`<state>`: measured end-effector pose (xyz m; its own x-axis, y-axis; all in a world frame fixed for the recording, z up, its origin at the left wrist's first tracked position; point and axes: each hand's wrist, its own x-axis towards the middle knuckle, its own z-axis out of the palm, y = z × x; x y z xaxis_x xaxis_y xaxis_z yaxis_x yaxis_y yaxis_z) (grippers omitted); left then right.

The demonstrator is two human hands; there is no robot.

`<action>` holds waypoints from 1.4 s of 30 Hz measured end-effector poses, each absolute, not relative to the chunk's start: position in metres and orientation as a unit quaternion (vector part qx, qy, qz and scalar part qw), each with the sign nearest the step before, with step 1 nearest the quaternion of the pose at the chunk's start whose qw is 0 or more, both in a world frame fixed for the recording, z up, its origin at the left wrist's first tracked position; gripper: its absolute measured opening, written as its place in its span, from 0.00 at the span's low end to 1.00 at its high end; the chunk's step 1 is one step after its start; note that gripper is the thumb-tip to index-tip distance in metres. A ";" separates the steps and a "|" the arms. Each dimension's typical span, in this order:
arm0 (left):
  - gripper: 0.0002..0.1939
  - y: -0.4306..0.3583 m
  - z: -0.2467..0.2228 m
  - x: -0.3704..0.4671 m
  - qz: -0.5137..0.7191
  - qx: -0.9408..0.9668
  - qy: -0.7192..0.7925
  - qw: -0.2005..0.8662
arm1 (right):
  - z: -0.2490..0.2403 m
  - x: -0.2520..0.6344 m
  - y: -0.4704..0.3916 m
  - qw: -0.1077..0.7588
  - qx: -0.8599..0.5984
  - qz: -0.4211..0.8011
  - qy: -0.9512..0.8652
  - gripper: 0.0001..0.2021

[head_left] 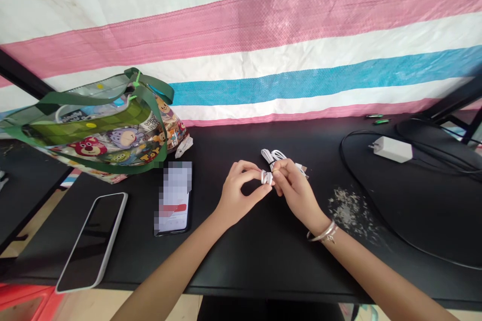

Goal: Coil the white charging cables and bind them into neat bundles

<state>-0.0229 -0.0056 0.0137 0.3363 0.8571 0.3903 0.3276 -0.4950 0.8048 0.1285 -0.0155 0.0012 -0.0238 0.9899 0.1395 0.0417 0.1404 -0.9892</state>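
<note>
Just above the black table, my left hand (pixel 241 188) curls its thumb and index finger around a small white coil (pixel 265 177), which looks like wound cable. At the coil's right side, my right hand (pixel 293 185) pinches with thumb and fingertips; a bracelet circles that wrist. Exactly how the coil's loops pass around the fingertips is hidden. Right behind my hands lies a bundled white USB cable (pixel 277 156), held by a dark tie, its metal plug partly showing beside my right hand.
At left are a lit phone (pixel 175 198), a dark-screened phone (pixel 92 243) and a cartoon-print bag (pixel 113 135) with green handles. On the right lie a white charger (pixel 393 149), a black cable (pixel 363 190) and pale crumbs (pixel 348 208). A striped sheet (pixel 263 50) hangs behind the table (pixel 263 256).
</note>
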 end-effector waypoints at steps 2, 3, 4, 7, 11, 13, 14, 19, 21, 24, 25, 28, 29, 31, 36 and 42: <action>0.04 -0.005 0.012 -0.023 0.418 0.759 0.393 0.309 | 0.000 0.130 -0.014 0.517 -0.460 0.478 -0.540 0.16; 0.04 -0.005 0.011 -0.022 0.414 0.763 0.392 0.305 | 0.000 0.130 -0.013 0.514 -0.454 0.493 -0.536 0.17; 0.04 -0.005 0.010 -0.022 0.410 0.767 0.391 0.301 | -0.001 0.130 -0.013 0.508 -0.447 0.509 -0.531 0.18; 0.04 -0.005 0.009 -0.022 0.398 0.775 0.387 0.301 | 0.000 0.128 -0.013 0.491 -0.435 0.548 -0.519 0.19; 0.03 -0.003 0.009 -0.023 0.371 0.781 0.405 0.297 | 0.001 0.127 -0.014 0.484 -0.432 0.562 -0.513 0.20; 0.03 -0.003 0.010 -0.023 0.360 0.780 0.417 0.298 | 0.002 0.128 -0.014 0.473 -0.432 0.567 -0.518 0.19; 0.03 -0.003 0.011 -0.023 0.359 0.776 0.420 0.305 | 0.002 0.129 -0.014 0.465 -0.432 0.570 -0.521 0.19; 0.04 -0.002 0.014 -0.022 0.370 0.730 0.419 0.394 | 0.005 0.134 -0.013 0.426 -0.437 0.577 -0.543 0.17; 0.03 -0.001 0.013 -0.022 0.383 0.697 0.408 0.449 | 0.007 0.136 -0.013 0.427 -0.444 0.564 -0.551 0.16; 0.04 0.001 0.010 -0.022 0.400 0.640 0.396 0.524 | 0.012 0.140 -0.013 0.434 -0.453 0.522 -0.579 0.14; 0.05 0.002 0.010 -0.022 0.402 0.621 0.396 0.544 | 0.014 0.141 -0.014 0.434 -0.456 0.502 -0.593 0.13; 0.11 0.002 0.010 -0.023 0.401 0.575 0.399 0.591 | 0.019 0.143 -0.015 0.427 -0.466 0.434 -0.643 0.09; 0.13 0.002 0.011 -0.023 0.400 0.563 0.400 0.603 | 0.020 0.143 -0.016 0.423 -0.466 0.412 -0.658 0.08; 0.16 0.002 0.012 -0.023 0.396 0.546 0.395 0.624 | 0.020 0.144 -0.017 0.413 -0.463 0.376 -0.688 0.07; 0.20 0.003 0.012 -0.023 0.392 0.539 0.382 0.640 | 0.014 0.145 -0.017 0.386 -0.474 0.305 -0.730 0.06; 0.23 0.003 0.016 -0.022 0.387 0.530 0.370 0.658 | 0.010 0.145 -0.016 0.416 -0.468 0.280 -0.728 0.05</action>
